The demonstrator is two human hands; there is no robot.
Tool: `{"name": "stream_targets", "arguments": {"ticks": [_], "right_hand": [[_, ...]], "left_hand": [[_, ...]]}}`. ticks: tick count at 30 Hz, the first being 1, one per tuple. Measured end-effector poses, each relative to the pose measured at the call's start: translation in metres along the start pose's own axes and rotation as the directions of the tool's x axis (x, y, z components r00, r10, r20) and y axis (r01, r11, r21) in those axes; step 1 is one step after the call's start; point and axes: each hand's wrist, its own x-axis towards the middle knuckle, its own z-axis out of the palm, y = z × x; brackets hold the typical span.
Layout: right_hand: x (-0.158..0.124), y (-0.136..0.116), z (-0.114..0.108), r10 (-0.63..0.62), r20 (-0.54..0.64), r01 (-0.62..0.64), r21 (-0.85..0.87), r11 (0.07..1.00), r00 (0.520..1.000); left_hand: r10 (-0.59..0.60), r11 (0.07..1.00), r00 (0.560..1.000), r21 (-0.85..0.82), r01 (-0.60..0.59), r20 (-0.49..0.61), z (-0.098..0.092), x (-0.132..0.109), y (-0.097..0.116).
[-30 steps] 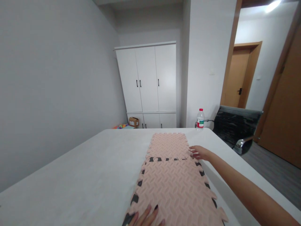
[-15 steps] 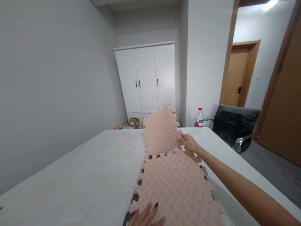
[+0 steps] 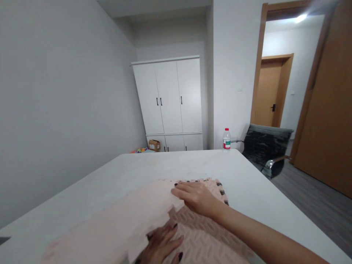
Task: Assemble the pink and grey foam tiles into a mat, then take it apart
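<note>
A pink foam mat tile (image 3: 203, 240) with a ridged surface and jigsaw edges lies on the white table. A second pink foam mat tile (image 3: 118, 216), smeared by motion, is tipped over to the left above it. My right hand (image 3: 196, 198) is closed at the right-hand edge of this blurred tile, thumb hidden, forearm crossing over the lower tile. My left hand (image 3: 163, 245) rests on the near left part of the lower tile with fingers apart, partly in shadow beneath the blurred tile. Dark notches show along the lower tile's far right corner.
The white table (image 3: 82, 205) reaches toward a white cabinet (image 3: 167, 99). A red-capped bottle (image 3: 226, 140) stands at the far right corner. Beyond the right edge is a black chair (image 3: 265, 150). A cardboard box (image 3: 154, 145) sits behind the table.
The upper tile has swung from standing upright at the far edge down to the left and nearer. My right hand has moved left and closer. My left hand stays on the lower tile.
</note>
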Motion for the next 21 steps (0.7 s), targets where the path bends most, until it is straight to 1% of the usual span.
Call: {"name": "stream_targets", "arguments": {"ticks": [2,3,4,5,6,7,8,9,10,11,12,13,14,15,16,17,18,19,20,21], "right_hand": [[-0.008,-0.010,-0.012,0.158,-0.079,-0.146,0.140,0.979,0.984],[-0.014,-0.014,-0.020,0.267,-0.108,-0.240,0.212,0.947,0.958],[-0.022,-0.017,-0.029,0.383,-0.131,-0.336,0.279,0.899,0.915],[-0.030,-0.021,-0.038,0.498,-0.144,-0.428,0.345,0.835,0.855],[-0.040,-0.025,-0.047,0.608,-0.142,-0.512,0.412,0.754,0.781],[-0.051,-0.029,-0.056,0.704,-0.130,-0.576,0.482,0.661,0.699],[-0.063,-0.035,-0.064,0.777,-0.117,-0.607,0.557,0.567,0.619],[-0.075,-0.041,-0.071,0.829,-0.102,-0.608,0.632,0.481,0.549],[-0.086,-0.047,-0.076,0.864,-0.087,-0.585,0.702,0.407,0.496],[-0.098,-0.053,-0.079,0.886,-0.072,-0.545,0.765,0.344,0.458],[-0.109,-0.058,-0.080,0.899,-0.053,-0.501,0.816,0.289,0.434],[-0.120,-0.062,-0.078,0.907,-0.025,-0.467,0.851,0.241,0.421],[-0.129,-0.065,-0.075,0.910,0.013,-0.456,0.869,0.194,0.414],[-0.138,-0.066,-0.070,0.911,0.054,-0.467,0.870,0.159,0.410],[-0.147,-0.067,-0.064,0.909,0.082,-0.498,0.854,0.148,0.410],[-0.154,-0.066,-0.058,0.905,0.096,-0.546,0.821,0.164,0.415],[-0.160,-0.065,-0.052,0.901,0.099,-0.606,0.770,0.199,0.422],[-0.166,-0.064,-0.047,0.897,0.097,-0.668,0.703,0.244,0.430],[-0.171,-0.063,-0.043,0.894,0.094,-0.727,0.623,0.290,0.437],[-0.176,-0.061,-0.041,0.892,0.088,-0.777,0.535,0.332,0.442]], "left_hand": [[-0.058,0.997,0.998,-0.045,0.058,0.009,0.000,-0.002,0.004],[-0.090,0.992,0.996,-0.092,0.092,0.027,-0.001,-0.004,0.006],[-0.133,0.977,0.990,-0.159,0.139,0.048,-0.001,-0.006,0.007],[-0.186,0.949,0.980,-0.247,0.198,0.069,-0.002,-0.009,0.008],[-0.253,0.897,0.963,-0.350,0.270,0.093,-0.004,-0.011,0.007],[-0.333,0.817,0.936,-0.461,0.346,0.112,-0.007,-0.013,0.005],[-0.431,0.704,0.893,-0.571,0.422,0.129,-0.010,-0.014,0.003],[-0.552,0.564,0.823,-0.666,0.488,0.135,-0.014,-0.016,0.001],[-0.685,0.410,0.716,-0.741,0.532,0.135,-0.019,-0.017,-0.002],[-0.807,0.267,0.578,-0.799,0.539,0.121,-0.024,-0.017,-0.003],[-0.900,0.157,0.426,-0.843,0.515,0.092,-0.029,-0.017,-0.004],[-0.955,0.095,0.291,-0.873,0.478,0.055,-0.034,-0.016,-0.004],[-0.980,0.082,0.198,-0.891,0.446,0.009,-0.040,-0.015,-0.002],[-0.986,0.103,0.160,-0.901,0.420,-0.039,-0.046,-0.013,0.000],[-0.983,0.144,0.164,-0.905,0.399,-0.083,-0.052,-0.010,0.004],[-0.973,0.191,0.197,-0.901,0.389,-0.121,-0.057,-0.008,0.008],[-0.956,0.238,0.254,-0.887,0.395,-0.144,-0.061,-0.004,0.013],[-0.931,0.287,0.333,-0.863,0.417,-0.149,-0.063,0.000,0.020],[-0.891,0.345,0.431,-0.826,0.446,-0.139,-0.064,0.005,0.028],[-0.833,0.419,0.540,-0.774,0.474,-0.120,-0.062,0.011,0.038]]}}
